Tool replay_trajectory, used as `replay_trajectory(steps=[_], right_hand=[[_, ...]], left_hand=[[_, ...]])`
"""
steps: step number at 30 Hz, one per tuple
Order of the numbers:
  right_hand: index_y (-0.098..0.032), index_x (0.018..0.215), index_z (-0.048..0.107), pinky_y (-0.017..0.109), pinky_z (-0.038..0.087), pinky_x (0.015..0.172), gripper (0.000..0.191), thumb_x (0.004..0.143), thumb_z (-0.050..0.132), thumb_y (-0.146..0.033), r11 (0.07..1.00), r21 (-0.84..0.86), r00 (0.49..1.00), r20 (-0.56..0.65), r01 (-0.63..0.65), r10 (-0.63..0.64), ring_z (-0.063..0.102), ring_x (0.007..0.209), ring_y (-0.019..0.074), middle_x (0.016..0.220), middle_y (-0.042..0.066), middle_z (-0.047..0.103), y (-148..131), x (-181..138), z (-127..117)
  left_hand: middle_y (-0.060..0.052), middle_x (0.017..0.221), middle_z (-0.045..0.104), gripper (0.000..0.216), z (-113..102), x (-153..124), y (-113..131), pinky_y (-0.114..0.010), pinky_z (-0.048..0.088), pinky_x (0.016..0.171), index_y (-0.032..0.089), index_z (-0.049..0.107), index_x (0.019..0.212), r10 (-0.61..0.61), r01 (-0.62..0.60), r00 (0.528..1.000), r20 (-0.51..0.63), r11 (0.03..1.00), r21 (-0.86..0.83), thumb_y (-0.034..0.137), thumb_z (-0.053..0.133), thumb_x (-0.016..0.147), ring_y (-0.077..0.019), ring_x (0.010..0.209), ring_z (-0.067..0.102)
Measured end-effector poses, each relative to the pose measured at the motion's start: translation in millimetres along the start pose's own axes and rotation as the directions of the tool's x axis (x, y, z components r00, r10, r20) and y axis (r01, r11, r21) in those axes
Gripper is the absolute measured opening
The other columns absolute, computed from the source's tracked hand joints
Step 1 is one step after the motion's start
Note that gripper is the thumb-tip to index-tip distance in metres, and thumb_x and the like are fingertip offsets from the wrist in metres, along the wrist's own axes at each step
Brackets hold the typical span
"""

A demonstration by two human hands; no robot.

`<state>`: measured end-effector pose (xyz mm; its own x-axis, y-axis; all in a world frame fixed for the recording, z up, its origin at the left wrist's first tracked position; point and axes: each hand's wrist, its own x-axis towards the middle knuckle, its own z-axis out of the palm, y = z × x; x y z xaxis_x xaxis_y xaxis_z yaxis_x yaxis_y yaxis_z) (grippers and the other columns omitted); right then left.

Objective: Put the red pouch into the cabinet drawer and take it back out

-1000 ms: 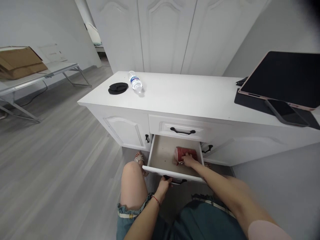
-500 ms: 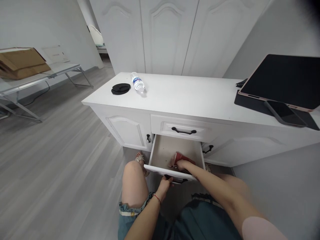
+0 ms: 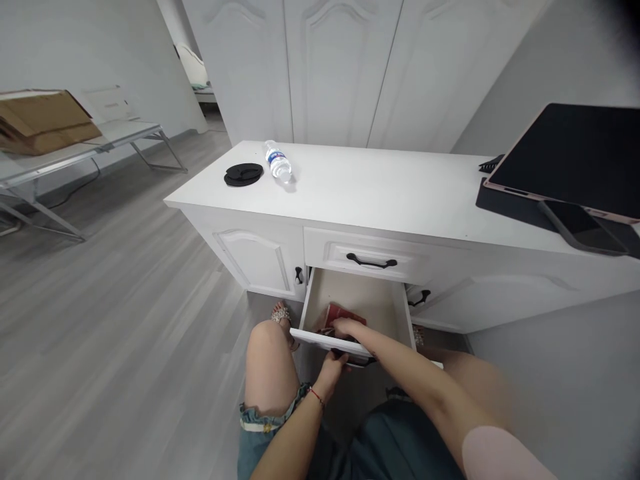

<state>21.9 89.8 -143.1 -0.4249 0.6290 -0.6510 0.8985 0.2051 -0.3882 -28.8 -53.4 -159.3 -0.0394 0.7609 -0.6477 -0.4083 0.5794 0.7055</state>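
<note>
Clasping a red packet near the drawer's front edge, right grip has room beyond; left grip holds handle.

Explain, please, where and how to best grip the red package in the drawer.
Probably across its middle, pinching the long sides from above: the red package lies low behind the drawer front, which blocks a level approach, while the drawer is open on top. The right hand covers the package's near side.

At six o'clock, the right hand hides partly the red packet. The view's edge cuts the tablet at two; the bottle label at eleven is too small for reading.
</note>
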Motion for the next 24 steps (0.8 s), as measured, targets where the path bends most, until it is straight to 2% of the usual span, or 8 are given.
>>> replay_trajectory(steps=[4, 8, 11, 14, 18, 21, 24], right_hand=[[-0.022, 0.095, 0.073, 0.038, 0.053, 0.082, 0.036, 0.060, 0.070, -0.021, 0.982, 0.135, 0.990, 0.030, 0.131, -0.136, 0.068, 0.092, 0.0289, 0.102, 0.007, 0.074, -3.3, -6.9, -6.7], [-0.022, 0.117, 0.064, 0.035, 0.050, 0.092, 0.047, 0.070, 0.060, -0.019, 0.914, 0.327, 0.971, -0.068, 0.240, -0.230, 0.064, 0.103, 0.0221, 0.116, 0.002, 0.069, 0.0, -16.5, -17.1], [-0.019, 0.123, 0.059, 0.038, 0.048, 0.095, 0.048, 0.075, 0.055, -0.020, 0.852, 0.450, 0.962, -0.169, 0.269, -0.214, 0.063, 0.105, 0.0223, 0.118, 0.005, 0.068, 5.6, -23.5, -28.1], [-0.018, 0.126, 0.056, 0.041, 0.043, 0.101, 0.048, 0.078, 0.054, -0.023, 0.819, 0.495, 0.947, -0.271, 0.292, -0.174, 0.059, 0.112, 0.0241, 0.123, 0.009, 0.065, 10.9, -34.4, -42.9], [-0.018, 0.131, 0.049, 0.042, 0.038, 0.105, 0.051, 0.081, 0.054, -0.026, 0.795, 0.462, 0.879, -0.442, 0.393, -0.177, 0.054, 0.120, 0.0238, 0.132, 0.010, 0.058, 9.8, -65.6, -62.8], [-0.022, 0.126, 0.052, 0.042, 0.045, 0.096, 0.041, 0.087, 0.049, -0.032, 0.827, 0.355, 0.802, -0.570, 0.436, -0.179, 0.060, 0.111, 0.0246, 0.120, 0.010, 0.065, -1.0, -98.0, -70.0], [-0.022, 0.119, 0.054, 0.041, 0.047, 0.091, 0.033, 0.088, 0.044, -0.022, 0.868, 0.212, 0.744, -0.627, 0.450, -0.232, 0.062, 0.105, 0.0239, 0.112, 0.010, 0.067, -18.4, -121.6, -65.6]], left_hand=[[-0.015, 0.109, 0.065, 0.038, -0.3, -2.4, 0.8, -0.032, 0.050, 0.069, 0.014, 0.063, 0.094, 0.003, -0.002, 0.999, 0.033, 1.000, -0.030, 0.034, 0.078, 0.064, -0.0267, 0.095, 0.061], [-0.014, 0.108, 0.066, 0.044, -0.3, -0.2, 1.6, -0.034, 0.050, 0.070, 0.015, 0.063, 0.095, 0.038, -0.036, 0.998, 0.044, 0.999, -0.039, 0.037, 0.079, 0.061, -0.0270, 0.093, 0.062], [-0.013, 0.106, 0.066, 0.043, 0.6, 6.1, 2.5, -0.034, 0.050, 0.071, 0.015, 0.063, 0.093, 0.047, -0.046, 0.998, 0.028, 0.998, -0.031, 0.039, 0.079, 0.062, -0.0263, 0.091, 0.062], [-0.014, 0.101, 0.068, 0.038, 2.0, 13.1, 5.5, -0.036, 0.050, 0.074, 0.014, 0.065, 0.087, 0.073, -0.072, 0.996, 0.050, 0.997, -0.023, 0.040, 0.078, 0.063, -0.0282, 0.094, 0.062], [-0.013, 0.091, 0.070, 0.032, 5.2, 19.7, 14.0, -0.036, 0.051, 0.073, 0.015, 0.066, 0.083, 0.091, -0.089, 0.992, 0.084, 0.996, -0.025, 0.040, 0.076, 0.065, -0.0281, 0.091, 0.064], [-0.011, 0.089, 0.070, 0.030, 9.5, 23.4, 24.7, -0.035, 0.051, 0.072, 0.015, 0.066, 0.082, 0.130, -0.129, 0.990, 0.054, 0.991, -0.022, 0.038, 0.076, 0.067, -0.0270, 0.090, 0.065], [-0.012, 0.087, 0.070, 0.027, 17.8, 27.0, 39.8, -0.038, 0.051, 0.074, 0.014, 0.066, 0.082, 0.157, -0.157, 0.988, -0.007, 0.987, 0.021, 0.037, 0.074, 0.070, -0.0284, 0.090, 0.064]])
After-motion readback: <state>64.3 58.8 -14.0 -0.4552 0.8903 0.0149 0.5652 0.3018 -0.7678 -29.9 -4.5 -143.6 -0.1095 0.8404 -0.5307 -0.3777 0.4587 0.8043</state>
